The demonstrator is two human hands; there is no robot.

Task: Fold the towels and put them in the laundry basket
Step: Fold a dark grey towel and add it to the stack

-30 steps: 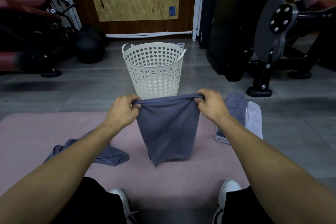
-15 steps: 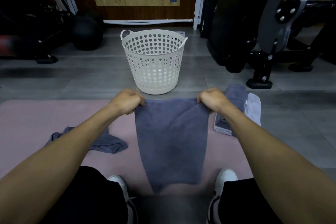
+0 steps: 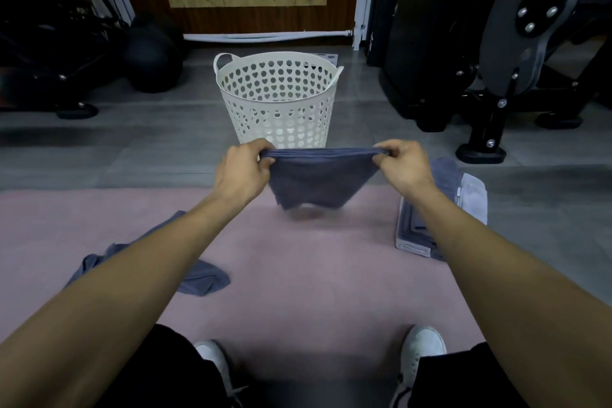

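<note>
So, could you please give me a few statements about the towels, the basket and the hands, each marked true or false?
1. Both hands grip the blue towel: the left hand and right hand each hold a top corner. True.
2. The laundry basket lies tipped on its side. False: it stands upright.
3. A crumpled towel lies on the pink mat. True.
4. The folded towels are inside the basket. False: they lie stacked on the floor, at the mat's right edge.
</note>
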